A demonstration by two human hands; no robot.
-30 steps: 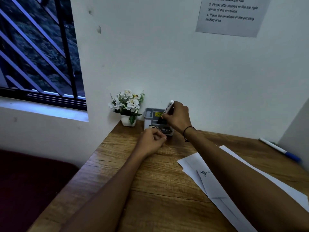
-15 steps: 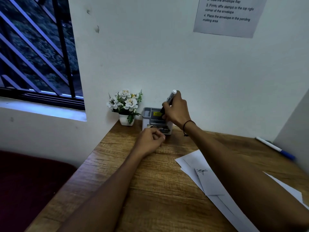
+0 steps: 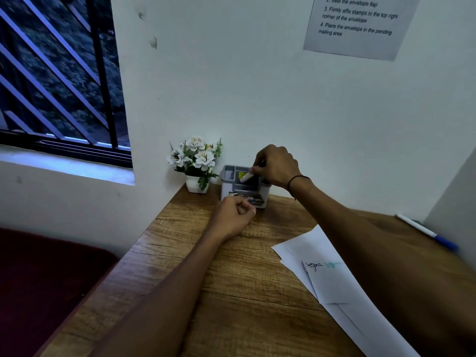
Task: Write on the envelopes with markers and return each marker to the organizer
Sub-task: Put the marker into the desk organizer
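I see my right hand curled over the top of the grey organizer, which stands at the far edge of the tabletop against the wall, at about 12 o'clock from me. The fingers pinch a marker whose pale end points down and to 8 o'clock into the organizer's opening; the rest of its barrel is hidden under the hand. A dark band sits on that wrist.

My left hand rests on the tabletop just in front of the organizer, fingers curled into a loose fist with the fingertips touching or nearly touching the organizer's front; I cannot tell whether it holds anything.

The envelopes lie overlapped at 4 o'clock from the organizer, partly under my right forearm. The top one carries a dark scribble and a faint teal mark beside it.

A small white pot of white flowers stands just at 9 o'clock of the organizer. A white pen with a blue cap lies at the far right, near the wall. A printed sheet hangs on the wall above.
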